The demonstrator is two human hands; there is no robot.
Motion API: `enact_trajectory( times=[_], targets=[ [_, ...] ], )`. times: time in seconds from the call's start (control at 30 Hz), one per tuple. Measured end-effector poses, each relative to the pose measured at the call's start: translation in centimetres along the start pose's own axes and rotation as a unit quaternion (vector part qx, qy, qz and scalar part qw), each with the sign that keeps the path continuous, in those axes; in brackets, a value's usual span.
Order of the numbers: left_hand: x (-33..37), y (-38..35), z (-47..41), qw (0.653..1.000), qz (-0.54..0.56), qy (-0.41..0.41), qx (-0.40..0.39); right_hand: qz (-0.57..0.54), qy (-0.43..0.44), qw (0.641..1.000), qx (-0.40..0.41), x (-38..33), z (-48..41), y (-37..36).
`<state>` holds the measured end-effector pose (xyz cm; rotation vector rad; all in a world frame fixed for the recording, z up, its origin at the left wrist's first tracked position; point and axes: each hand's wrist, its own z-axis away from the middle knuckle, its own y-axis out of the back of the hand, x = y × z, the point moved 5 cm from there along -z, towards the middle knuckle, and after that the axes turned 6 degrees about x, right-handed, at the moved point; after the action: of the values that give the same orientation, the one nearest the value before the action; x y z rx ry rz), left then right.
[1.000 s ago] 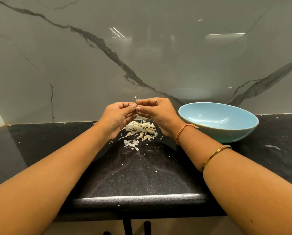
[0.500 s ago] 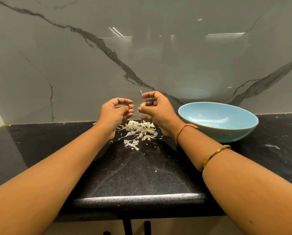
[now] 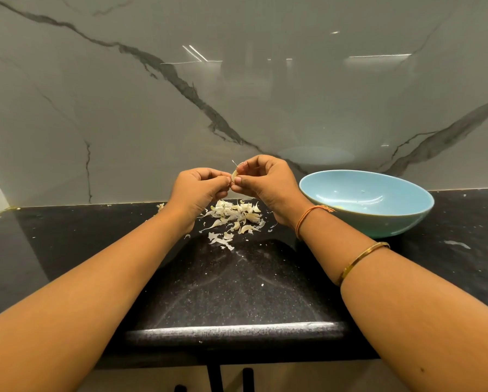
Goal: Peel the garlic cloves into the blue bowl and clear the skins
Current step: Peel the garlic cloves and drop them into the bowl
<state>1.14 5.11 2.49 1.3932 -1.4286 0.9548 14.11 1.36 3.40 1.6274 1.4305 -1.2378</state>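
The left hand (image 3: 200,188) and right hand (image 3: 268,182) meet fingertip to fingertip above the worktop (image 3: 237,292), both pinching one garlic clove (image 3: 234,174). The clove is small, pale cream and slightly curved. Its long axis stands nearly upright, with a thin wisp of skin rising from its top. Below the hands lies a loose heap of papery garlic skins (image 3: 237,215). Just right of the right wrist sits the blue bowl (image 3: 378,222), tilted toward the wall, with only a pale yellowish bit showing inside.
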Motion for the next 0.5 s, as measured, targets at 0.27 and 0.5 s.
enact_trajectory(
  times=[0.27,0.5],
  targets=[
    [0.36,-0.05,0.14,0.999,-0.017,-0.031,-0.009,0.022,0.001,1.0,0.003,0.02,0.02,-0.02],
    [0.13,0.01,-0.05,0.999,-0.026,-0.024,-0.001,0.066,0.015,0.998,0.002,0.04,0.15,-0.28]
  ],
)
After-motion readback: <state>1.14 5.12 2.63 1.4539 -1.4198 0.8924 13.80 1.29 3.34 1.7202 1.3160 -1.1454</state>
